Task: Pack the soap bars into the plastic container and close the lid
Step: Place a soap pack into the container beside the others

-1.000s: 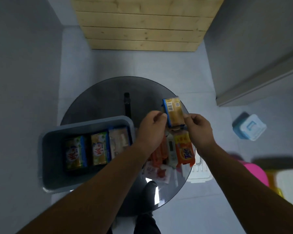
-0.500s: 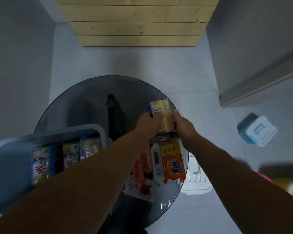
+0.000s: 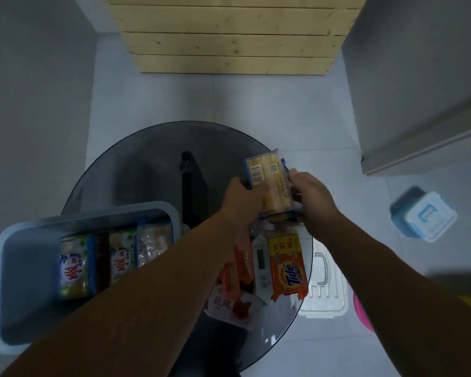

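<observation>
While both hands hold it, a yellow soap bar (image 3: pixel 269 183) in a clear wrapper with blue ends sits raised above the far right part of the round dark glass table (image 3: pixel 147 164), barcode face up. Left hand (image 3: pixel 244 197) grips its left long edge, fingers curled under; right hand (image 3: pixel 312 198) clasps the right edge, thumb on top. Both grips closed on the same bar.

Grey-blue plastic container (image 3: pixel 17 268) stands on the table's near left side, overhanging the rim, open on top. Inside, along its far right portion, three wrapped bars side by side: two green-and-yellow bars with red lettering (image 3: pixel 74 268) (image 3: pixel 121 257), then a clear-wrapped pale bar (image 3: pixel 152 246) against the right wall. Left part of the container floor bare. The left forearm crosses over its near right corner.

Loose bars lie on the table below the hands: an orange Tide bar (image 3: pixel 288 265), a white bar with green print (image 3: pixel 261 265) just left of it, orange-red wrapped bars (image 3: pixel 238 268) further left, partly under the forearm, and a white packet with red print (image 3: pixel 229 306) nearest the person.

White lid with a handle (image 3: pixel 324 289) lies on the floor beside the table's right rim, partly seen through the glass. Small blue-and-white lidded box (image 3: pixel 424 216) on the floor well to the right. A pink object (image 3: pixel 360 311) shows at the right forearm, mostly hidden. Pale wooden plank panel (image 3: pixel 229 34) at the far side; grey tiled floor (image 3: pixel 147 99).
</observation>
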`<action>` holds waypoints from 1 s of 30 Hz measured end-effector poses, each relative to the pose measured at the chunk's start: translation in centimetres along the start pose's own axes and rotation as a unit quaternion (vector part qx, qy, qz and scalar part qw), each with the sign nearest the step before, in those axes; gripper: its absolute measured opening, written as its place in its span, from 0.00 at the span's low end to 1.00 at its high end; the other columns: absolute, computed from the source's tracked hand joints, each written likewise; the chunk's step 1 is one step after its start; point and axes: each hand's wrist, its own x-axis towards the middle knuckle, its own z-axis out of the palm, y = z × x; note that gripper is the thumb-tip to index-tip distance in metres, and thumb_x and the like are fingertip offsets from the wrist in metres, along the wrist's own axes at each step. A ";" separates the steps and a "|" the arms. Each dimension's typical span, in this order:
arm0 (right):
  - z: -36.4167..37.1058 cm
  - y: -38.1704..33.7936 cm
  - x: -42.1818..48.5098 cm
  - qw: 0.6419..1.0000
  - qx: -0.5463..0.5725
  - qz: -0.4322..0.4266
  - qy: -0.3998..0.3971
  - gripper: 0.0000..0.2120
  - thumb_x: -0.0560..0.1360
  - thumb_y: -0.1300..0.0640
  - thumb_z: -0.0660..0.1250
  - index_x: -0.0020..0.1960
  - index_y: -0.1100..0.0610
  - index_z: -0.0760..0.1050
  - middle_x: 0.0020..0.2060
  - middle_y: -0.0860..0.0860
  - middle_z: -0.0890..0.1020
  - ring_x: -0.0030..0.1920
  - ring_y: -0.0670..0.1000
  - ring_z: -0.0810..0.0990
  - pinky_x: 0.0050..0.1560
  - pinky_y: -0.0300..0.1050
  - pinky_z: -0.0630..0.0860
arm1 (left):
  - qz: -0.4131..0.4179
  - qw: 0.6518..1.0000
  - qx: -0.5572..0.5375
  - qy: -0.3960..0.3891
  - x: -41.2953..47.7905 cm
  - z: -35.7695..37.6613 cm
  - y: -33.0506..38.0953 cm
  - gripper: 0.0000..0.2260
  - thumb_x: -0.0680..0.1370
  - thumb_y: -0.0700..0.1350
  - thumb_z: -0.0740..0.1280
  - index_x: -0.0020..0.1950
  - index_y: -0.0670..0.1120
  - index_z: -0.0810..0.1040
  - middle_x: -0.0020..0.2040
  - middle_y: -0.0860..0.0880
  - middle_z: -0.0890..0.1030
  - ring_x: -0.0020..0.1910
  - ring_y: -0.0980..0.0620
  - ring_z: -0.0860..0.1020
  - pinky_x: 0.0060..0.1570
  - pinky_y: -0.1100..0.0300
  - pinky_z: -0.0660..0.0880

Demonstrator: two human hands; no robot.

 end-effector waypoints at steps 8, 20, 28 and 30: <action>1.4 -3.8 -5.7 0.993 -0.034 -0.107 0.027 0.13 0.78 0.50 0.67 0.52 0.58 0.68 0.46 0.51 0.81 0.39 0.47 0.86 0.33 0.49 0.83 | 0.042 0.987 -0.122 -0.091 -7.1 -5.5 4.0 0.02 0.78 0.43 0.69 0.48 0.47 0.77 0.46 0.47 0.84 0.45 0.47 0.85 0.47 0.49 0.83; 12.9 -4.4 -16.9 0.998 0.022 -0.043 0.032 0.17 0.74 0.54 0.73 0.60 0.58 0.76 0.51 0.56 0.86 0.46 0.52 0.88 0.37 0.46 0.84 | -0.010 0.987 -0.158 -0.031 -15.5 -25.8 0.0 0.21 0.69 0.46 0.73 0.60 0.42 0.77 0.54 0.43 0.85 0.52 0.43 0.85 0.51 0.44 0.81; 21.5 -0.6 -19.9 1.000 -0.021 0.005 0.009 0.12 0.75 0.55 0.72 0.58 0.55 0.78 0.50 0.51 0.86 0.49 0.51 0.86 0.45 0.51 0.85 | -0.055 0.995 -0.075 0.044 -14.6 -32.9 -6.3 0.22 0.73 0.44 0.75 0.64 0.41 0.74 0.56 0.43 0.83 0.52 0.44 0.84 0.53 0.43 0.81; 22.8 0.3 -19.8 1.000 -0.021 0.013 0.015 0.12 0.76 0.56 0.72 0.58 0.55 0.78 0.50 0.50 0.86 0.50 0.52 0.86 0.46 0.52 0.85 | -0.052 0.996 -0.053 0.055 -13.9 -33.0 -7.0 0.24 0.73 0.45 0.75 0.65 0.41 0.72 0.57 0.43 0.82 0.52 0.45 0.83 0.49 0.48 0.81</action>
